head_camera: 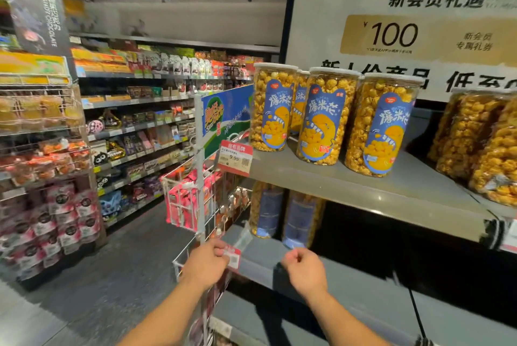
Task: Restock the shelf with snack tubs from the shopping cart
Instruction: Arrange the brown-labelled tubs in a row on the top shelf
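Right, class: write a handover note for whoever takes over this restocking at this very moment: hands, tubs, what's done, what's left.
Left hand: fingers curled beside the red-and-white price tag on the edge of the lower shelf; whether its grip holds the tag is unclear.
Right hand: fingers curled, nothing seen in its grip.
Clear cylindrical popcorn tubs with blue labels: four upright on the grey upper shelf, two on the lower shelf.
Done: those six stand shelved.
Left: both shelves show bare room; the shopping cart is out of view, so remaining stock is unknown.

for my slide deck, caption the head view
Left hand and right hand, both curled, by the lower shelf; tubs stand on the upper shelf.
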A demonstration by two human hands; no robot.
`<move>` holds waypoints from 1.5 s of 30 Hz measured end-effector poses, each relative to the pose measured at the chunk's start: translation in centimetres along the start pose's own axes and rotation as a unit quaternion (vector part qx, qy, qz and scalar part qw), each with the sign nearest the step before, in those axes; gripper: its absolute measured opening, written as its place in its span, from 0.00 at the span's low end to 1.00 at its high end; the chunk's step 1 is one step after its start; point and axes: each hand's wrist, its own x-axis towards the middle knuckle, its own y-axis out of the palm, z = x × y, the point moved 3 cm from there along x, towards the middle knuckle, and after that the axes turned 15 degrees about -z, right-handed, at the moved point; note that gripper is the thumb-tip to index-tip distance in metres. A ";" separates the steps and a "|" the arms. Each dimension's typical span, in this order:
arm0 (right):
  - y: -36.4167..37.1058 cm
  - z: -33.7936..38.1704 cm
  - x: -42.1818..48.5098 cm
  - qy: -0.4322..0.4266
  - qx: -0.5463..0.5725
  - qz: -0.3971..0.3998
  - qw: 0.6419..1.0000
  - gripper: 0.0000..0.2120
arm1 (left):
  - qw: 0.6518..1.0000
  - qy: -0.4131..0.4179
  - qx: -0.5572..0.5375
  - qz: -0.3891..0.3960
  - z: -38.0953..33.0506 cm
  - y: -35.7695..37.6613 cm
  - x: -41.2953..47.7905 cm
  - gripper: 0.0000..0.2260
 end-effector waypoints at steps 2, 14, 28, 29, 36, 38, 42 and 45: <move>1.0 0.6 -3.2 -0.047 -0.006 0.033 0.998 0.07 | 1.000 0.005 0.015 0.011 1.2 -1.2 -2.4 0.10; 6.0 0.5 -25.7 -0.205 -0.052 0.256 0.943 0.15 | 0.988 -0.128 0.066 -0.048 15.4 -13.7 -20.8 0.12; 11.0 -1.2 -48.2 -0.296 -0.118 0.450 0.834 0.08 | 0.940 -0.317 0.099 -0.082 29.9 -23.6 -43.1 0.12; 11.8 -1.4 -49.6 -0.307 -0.132 0.457 0.825 0.08 | 0.934 -0.334 0.087 -0.094 30.3 -24.8 -44.3 0.09; 17.4 -0.7 -58.6 -0.327 -0.182 0.494 0.785 0.06 | 0.878 -0.453 0.125 -0.089 40.2 -31.5 -50.7 0.16; 19.1 -0.4 -60.7 -0.322 -0.190 0.504 0.778 0.07 | 0.866 -0.477 0.130 -0.067 42.9 -32.6 -51.2 0.18; 22.3 -0.1 -64.0 -0.314 -0.207 0.499 0.781 0.08 | 0.852 -0.507 0.119 -0.055 46.5 -33.6 -51.5 0.27; 24.2 0.3 -65.8 -0.307 -0.224 0.498 0.779 0.12 | 0.833 -0.540 0.114 -0.032 49.0 -32.9 -51.9 0.31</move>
